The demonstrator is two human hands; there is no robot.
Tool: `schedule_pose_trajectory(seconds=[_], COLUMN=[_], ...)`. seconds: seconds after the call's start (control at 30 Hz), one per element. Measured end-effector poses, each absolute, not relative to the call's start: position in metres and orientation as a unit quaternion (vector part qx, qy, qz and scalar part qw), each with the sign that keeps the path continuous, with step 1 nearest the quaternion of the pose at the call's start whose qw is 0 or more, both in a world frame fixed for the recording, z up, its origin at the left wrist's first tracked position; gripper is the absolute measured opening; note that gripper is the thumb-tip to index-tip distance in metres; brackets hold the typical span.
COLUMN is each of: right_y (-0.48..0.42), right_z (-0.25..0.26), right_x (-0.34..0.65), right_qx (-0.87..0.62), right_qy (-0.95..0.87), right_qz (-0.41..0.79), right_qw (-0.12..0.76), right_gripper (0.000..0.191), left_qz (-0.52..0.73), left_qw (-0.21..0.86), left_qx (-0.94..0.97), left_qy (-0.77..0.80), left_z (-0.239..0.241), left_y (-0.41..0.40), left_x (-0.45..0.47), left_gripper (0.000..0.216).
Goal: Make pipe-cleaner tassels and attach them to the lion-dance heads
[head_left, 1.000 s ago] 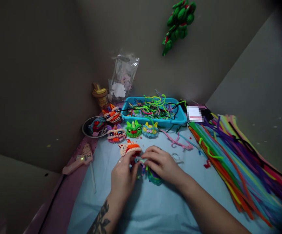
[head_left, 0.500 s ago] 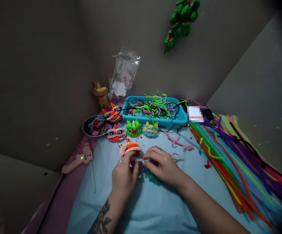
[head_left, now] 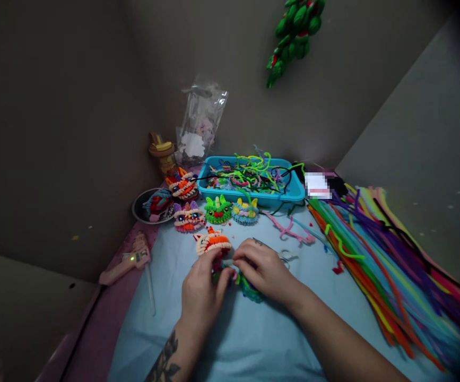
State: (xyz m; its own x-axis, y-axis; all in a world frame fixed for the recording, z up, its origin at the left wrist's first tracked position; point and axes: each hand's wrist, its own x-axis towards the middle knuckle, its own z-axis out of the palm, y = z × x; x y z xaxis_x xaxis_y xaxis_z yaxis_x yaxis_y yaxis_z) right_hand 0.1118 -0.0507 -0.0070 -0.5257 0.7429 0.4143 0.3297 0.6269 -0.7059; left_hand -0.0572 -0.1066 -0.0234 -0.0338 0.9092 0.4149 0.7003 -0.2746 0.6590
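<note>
Between my left hand [head_left: 201, 284] and my right hand [head_left: 263, 268] runs a short pale blue pipe cleaner [head_left: 227, 262], pinched by the fingertips of both. Just below it a teal-green pipe cleaner figure [head_left: 251, 291] with some pink and bright green shows partly, under my right hand; its other parts are hidden by my fingers. Right behind my left fingers sits a cream and orange pipe cleaner lion head [head_left: 213, 242]. Scissors [head_left: 287, 257] lie partly hidden beyond my right wrist.
A blue tray [head_left: 253, 200] of pipe cleaner scraps stands behind purple, green [head_left: 218, 210] and light blue lion heads. Bundled pipe cleaners [head_left: 376, 270] cover the right side. At left are a pink glue gun [head_left: 128, 263] with a lit light, and a metal bowl [head_left: 135, 211].
My fingertips have shifted slightly around the pale blue pipe cleaner. More of the pink and bright green on the teal figure shows beneath them. The view has moved a little.
</note>
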Motion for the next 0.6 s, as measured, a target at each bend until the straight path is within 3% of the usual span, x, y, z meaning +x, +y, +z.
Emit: schedule_pose_trajectory(seconds=[0.2, 0.6], right_y=[-0.0529, -0.0508], right_z=[-0.0009, -0.0050], right_x=[0.1097, 0.1060], right_qx=[-0.314, -0.373], right_qy=[-0.829, -0.806], right_qz=[0.302, 0.343], right_qw=[0.351, 0.306], right_gripper=[0.013, 0.015], left_qz=[0.364, 0.394], left_qw=[0.148, 0.064], left_qx=[0.697, 0.721], left_qy=[0.600, 0.567], left_z=[-0.0178, -0.0245], left_y=[-0.1037, -0.1035], left_x=[-0.0540, -0.0521], left_gripper=[0.042, 0.037])
